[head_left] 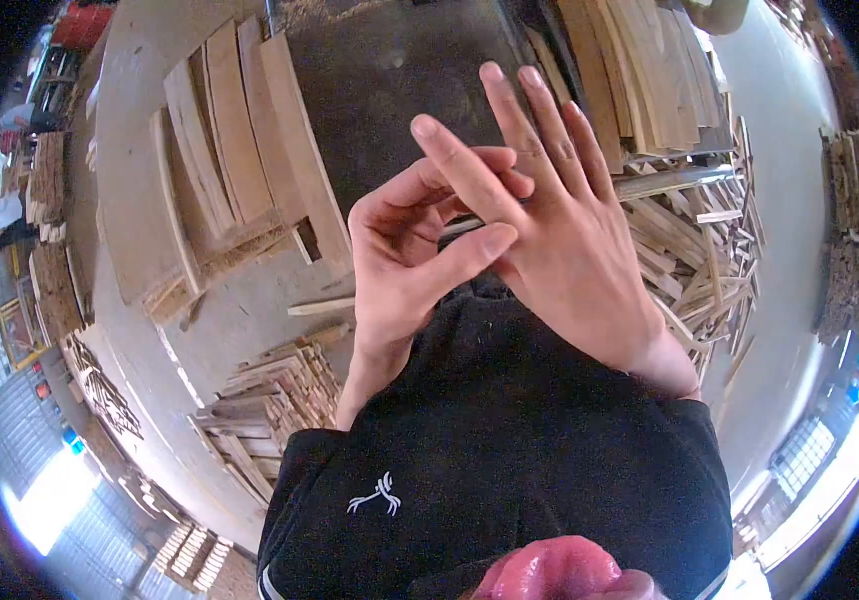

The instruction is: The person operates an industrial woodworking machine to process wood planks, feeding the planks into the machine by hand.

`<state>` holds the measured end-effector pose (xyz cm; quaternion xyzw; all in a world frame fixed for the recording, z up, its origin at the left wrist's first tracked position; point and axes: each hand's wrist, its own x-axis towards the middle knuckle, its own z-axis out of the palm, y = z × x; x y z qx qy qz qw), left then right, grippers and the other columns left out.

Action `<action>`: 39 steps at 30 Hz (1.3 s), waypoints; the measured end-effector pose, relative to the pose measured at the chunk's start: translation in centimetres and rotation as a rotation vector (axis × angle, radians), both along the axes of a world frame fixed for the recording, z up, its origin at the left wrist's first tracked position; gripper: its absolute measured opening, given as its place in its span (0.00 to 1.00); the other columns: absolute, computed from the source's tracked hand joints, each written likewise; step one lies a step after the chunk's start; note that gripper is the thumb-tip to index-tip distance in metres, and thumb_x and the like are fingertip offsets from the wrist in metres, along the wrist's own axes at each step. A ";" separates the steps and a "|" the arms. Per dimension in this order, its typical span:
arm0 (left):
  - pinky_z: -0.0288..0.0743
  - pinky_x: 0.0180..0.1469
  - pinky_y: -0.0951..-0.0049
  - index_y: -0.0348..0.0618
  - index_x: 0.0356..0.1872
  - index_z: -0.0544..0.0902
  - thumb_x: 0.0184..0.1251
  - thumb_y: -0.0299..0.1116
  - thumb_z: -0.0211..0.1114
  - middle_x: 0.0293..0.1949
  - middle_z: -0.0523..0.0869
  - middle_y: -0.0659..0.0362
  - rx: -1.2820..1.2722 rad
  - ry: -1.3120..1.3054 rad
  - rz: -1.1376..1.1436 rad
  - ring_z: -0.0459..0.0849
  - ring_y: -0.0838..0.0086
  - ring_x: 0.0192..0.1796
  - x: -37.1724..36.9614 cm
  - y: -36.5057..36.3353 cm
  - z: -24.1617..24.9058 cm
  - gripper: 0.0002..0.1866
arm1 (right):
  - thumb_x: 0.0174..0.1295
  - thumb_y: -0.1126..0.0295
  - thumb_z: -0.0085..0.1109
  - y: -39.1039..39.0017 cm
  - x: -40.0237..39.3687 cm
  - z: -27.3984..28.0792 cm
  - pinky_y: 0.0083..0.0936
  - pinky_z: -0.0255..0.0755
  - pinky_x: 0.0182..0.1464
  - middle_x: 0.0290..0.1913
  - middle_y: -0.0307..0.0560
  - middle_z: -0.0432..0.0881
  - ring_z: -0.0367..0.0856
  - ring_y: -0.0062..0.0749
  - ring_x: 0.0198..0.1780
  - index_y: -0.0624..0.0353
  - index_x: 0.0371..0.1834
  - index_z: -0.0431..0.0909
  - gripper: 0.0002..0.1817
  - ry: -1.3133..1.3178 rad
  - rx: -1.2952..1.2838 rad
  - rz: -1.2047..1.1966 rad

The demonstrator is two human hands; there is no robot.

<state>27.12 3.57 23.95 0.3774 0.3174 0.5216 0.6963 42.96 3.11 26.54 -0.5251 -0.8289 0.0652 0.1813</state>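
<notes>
Both of my hands are raised in front of my black shirt (510, 420). My left hand (395, 250) is closed around the base of my right index finger, its thumb on the near side and its curled fingertips showing past the far side. My right hand (580, 250) has its back toward me and its fingers stretched out and spread; the index finger points up and left. No tool or workpiece shows in either hand. Beyond the fingers lies a dark flat surface (400, 80).
Long wooden boards (250, 130) lie to the left of the dark surface, and more stacked boards (640, 80) lie to its right. Scrap strips (690, 240) are heaped at the right, with another wood pile (285, 400) at lower left. Further stacks (855, 230) stand by the far right.
</notes>
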 end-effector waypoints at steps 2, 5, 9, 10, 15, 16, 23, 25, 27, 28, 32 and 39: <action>0.76 0.67 0.65 0.24 0.62 0.80 0.62 0.25 0.73 0.53 0.88 0.49 0.009 0.050 -0.022 0.87 0.65 0.58 -0.5 -0.5 0.5 0.27 | 0.52 0.77 0.70 -0.2 -0.4 -0.1 0.48 0.58 0.80 0.78 0.57 0.69 0.66 0.50 0.79 0.32 0.84 0.60 0.53 -0.021 0.004 0.014; 0.76 0.67 0.64 0.24 0.62 0.80 0.61 0.25 0.71 0.52 0.88 0.48 0.012 0.046 -0.017 0.87 0.64 0.58 -1.0 -1.0 0.9 0.27 | 0.52 0.76 0.70 -0.5 -0.9 -0.3 0.47 0.67 0.75 0.70 0.53 0.78 0.75 0.49 0.73 0.33 0.83 0.61 0.52 0.061 -0.055 0.060; 0.76 0.66 0.66 0.25 0.59 0.82 0.65 0.22 0.72 0.52 0.89 0.49 0.060 -0.024 0.034 0.87 0.66 0.57 -1.4 -1.7 0.7 0.22 | 0.54 0.75 0.69 -1.0 -1.5 -0.5 0.45 0.75 0.69 0.64 0.49 0.84 0.82 0.45 0.67 0.36 0.81 0.67 0.46 0.088 -0.030 0.060; 0.76 0.66 0.66 0.25 0.61 0.81 0.65 0.21 0.71 0.54 0.88 0.48 0.079 -0.041 0.046 0.87 0.66 0.57 -1.9 -1.8 0.7 0.23 | 0.55 0.74 0.69 -0.8 -1.5 -0.3 0.44 0.77 0.67 0.63 0.48 0.84 0.84 0.44 0.65 0.38 0.78 0.70 0.43 0.032 0.089 0.078; 0.77 0.63 0.66 0.24 0.67 0.75 0.64 0.25 0.71 0.63 0.83 0.42 0.239 0.160 0.298 0.85 0.64 0.58 -3.5 -0.7 0.9 0.31 | 0.55 0.72 0.69 0.0 -0.6 0.3 0.41 0.81 0.61 0.58 0.48 0.86 0.87 0.43 0.59 0.43 0.67 0.82 0.31 0.113 0.325 0.181; 0.77 0.60 0.68 0.23 0.63 0.78 0.61 0.28 0.73 0.61 0.84 0.41 0.316 0.220 0.354 0.85 0.64 0.59 -3.5 -0.6 0.8 0.30 | 0.53 0.71 0.69 0.0 -0.3 0.4 0.40 0.82 0.57 0.54 0.48 0.87 0.88 0.44 0.56 0.45 0.60 0.84 0.27 0.168 0.347 0.217; 0.75 0.58 0.60 0.27 0.52 0.84 0.57 0.36 0.76 0.52 0.84 0.38 0.781 0.485 0.098 0.82 0.53 0.56 -4.0 0.0 1.9 0.26 | 0.44 0.67 0.70 0.5 1.1 -0.9 0.30 0.80 0.35 0.34 0.42 0.84 0.86 0.39 0.36 0.53 0.40 0.82 0.17 0.273 0.449 0.320; 0.75 0.58 0.60 0.28 0.50 0.85 0.54 0.32 0.77 0.49 0.84 0.38 0.861 0.526 0.069 0.82 0.54 0.54 -3.7 0.1 1.9 0.24 | 0.41 0.65 0.70 0.7 1.2 -1.0 0.27 0.77 0.30 0.30 0.40 0.82 0.83 0.37 0.31 0.53 0.37 0.82 0.17 0.280 0.488 0.327; 0.75 0.58 0.60 0.28 0.49 0.86 0.55 0.32 0.77 0.48 0.85 0.39 0.815 0.508 0.031 0.82 0.54 0.54 -3.6 0.1 2.0 0.22 | 0.34 0.65 0.67 0.8 1.5 -0.9 0.28 0.75 0.28 0.28 0.40 0.80 0.81 0.36 0.30 0.54 0.34 0.81 0.18 0.280 0.520 0.328; 0.76 0.58 0.60 0.28 0.49 0.86 0.56 0.31 0.77 0.48 0.86 0.39 0.800 0.502 0.017 0.82 0.54 0.54 -3.6 0.2 2.0 0.22 | 0.32 0.64 0.66 0.8 1.7 -0.8 0.28 0.74 0.27 0.28 0.40 0.79 0.80 0.36 0.29 0.54 0.33 0.80 0.19 0.280 0.530 0.326; 0.78 0.58 0.57 0.31 0.48 0.86 0.58 0.29 0.76 0.46 0.87 0.43 0.845 0.463 -0.047 0.84 0.53 0.53 -3.2 0.9 1.9 0.18 | 0.24 0.67 0.55 0.9 2.5 -0.6 0.28 0.72 0.25 0.26 0.41 0.77 0.78 0.37 0.28 0.56 0.30 0.78 0.20 0.290 0.549 0.354; 0.82 0.55 0.57 0.34 0.48 0.87 0.62 0.23 0.73 0.45 0.88 0.46 0.948 0.553 -0.181 0.86 0.53 0.49 -3.3 3.2 4.1 0.13 | 0.24 0.68 0.52 1.8 2.9 -0.9 0.30 0.71 0.25 0.29 0.45 0.78 0.78 0.40 0.28 0.59 0.28 0.75 0.20 0.339 0.579 0.382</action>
